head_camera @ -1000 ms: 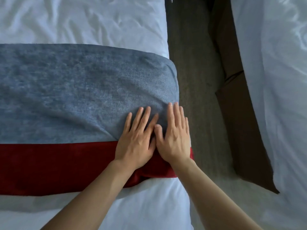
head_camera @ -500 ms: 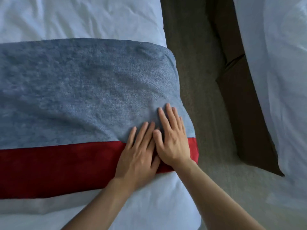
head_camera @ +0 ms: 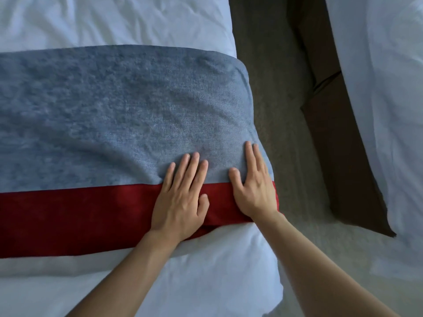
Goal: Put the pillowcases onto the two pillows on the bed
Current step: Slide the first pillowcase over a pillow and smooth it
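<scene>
Now that the hands have slid apart from touching, the left hand (head_camera: 180,202) and right hand (head_camera: 255,184) press flat, fingers straight, on the blue-and-red pillowcase (head_camera: 119,124) at the bed's (head_camera: 109,19) right edge, apparently smoothing a finished pillow.

- Pillowcase (head_camera: 119,115): matt woven cloth, slightly nubby blue-grey, with a red band (head_camera: 75,216) of the same dull weave.
- Sheet (head_camera: 114,19): smooth white cloth, lightly creased.
- Floor (head_camera: 274,92): matt, short-piled carpet.
</scene>
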